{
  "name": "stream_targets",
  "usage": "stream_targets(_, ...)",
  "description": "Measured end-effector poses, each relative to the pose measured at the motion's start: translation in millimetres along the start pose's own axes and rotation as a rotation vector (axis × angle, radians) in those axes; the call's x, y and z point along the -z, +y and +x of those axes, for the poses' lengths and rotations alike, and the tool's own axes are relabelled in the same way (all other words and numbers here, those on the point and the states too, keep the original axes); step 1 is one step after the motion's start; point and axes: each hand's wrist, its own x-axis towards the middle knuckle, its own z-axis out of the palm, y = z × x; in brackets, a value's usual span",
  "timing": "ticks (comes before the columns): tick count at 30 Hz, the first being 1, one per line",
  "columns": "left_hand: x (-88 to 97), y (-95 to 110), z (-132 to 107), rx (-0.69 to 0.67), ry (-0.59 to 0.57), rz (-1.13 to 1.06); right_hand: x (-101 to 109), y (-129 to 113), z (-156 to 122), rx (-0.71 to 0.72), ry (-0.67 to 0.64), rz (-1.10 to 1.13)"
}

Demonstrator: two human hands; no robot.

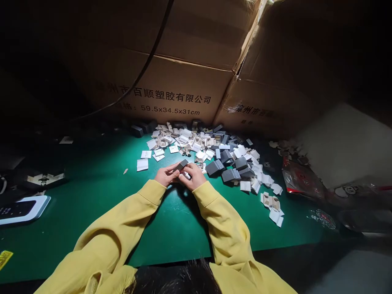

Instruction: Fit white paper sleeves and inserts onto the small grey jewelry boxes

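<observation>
A small dark grey box [181, 165] is held between my two hands above the green table [171, 228]. My left hand [167, 174] grips it from the left, fingers closed. My right hand [196, 175] has its fingers curled round the box's right side, with a bit of something white [185, 175] showing below the box. What that white piece is, I cannot make out. Just beyond my hands lies a heap of folded white card pieces [196, 143]. Several closed dark grey boxes [215, 167] rest to the right of my right hand.
Large cardboard cartons [183, 81] wall off the back of the table, and a black cable [143, 69] hangs before them. At the left lies a white-edged device [26, 209]. Red-printed plastic bags [301, 177] lie at the right, near loose card pieces [272, 204].
</observation>
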Motion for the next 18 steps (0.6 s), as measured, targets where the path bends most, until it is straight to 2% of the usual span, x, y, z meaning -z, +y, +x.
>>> stream_targets(2,-0.5,-1,1,0.009,0.008,-0.001,-4,0,-2,-0.042,0.057,0.011)
stream_targets(7,-1.7,-4,2,-0.032,0.058,0.026,-18,2,-2,-0.253,0.145,0.093)
stream_targets(9,-1.5,-4,2,-0.043,0.066,0.017,-23,2,-1,-0.278,0.178,0.131)
stream_targets(13,-1.0,-1,2,-0.010,0.073,-0.049,-23,-2,0,-0.216,0.221,0.113)
stream_targets(18,-1.8,0,2,-0.040,0.144,-0.120,-21,-6,-3,-0.078,0.162,-0.027)
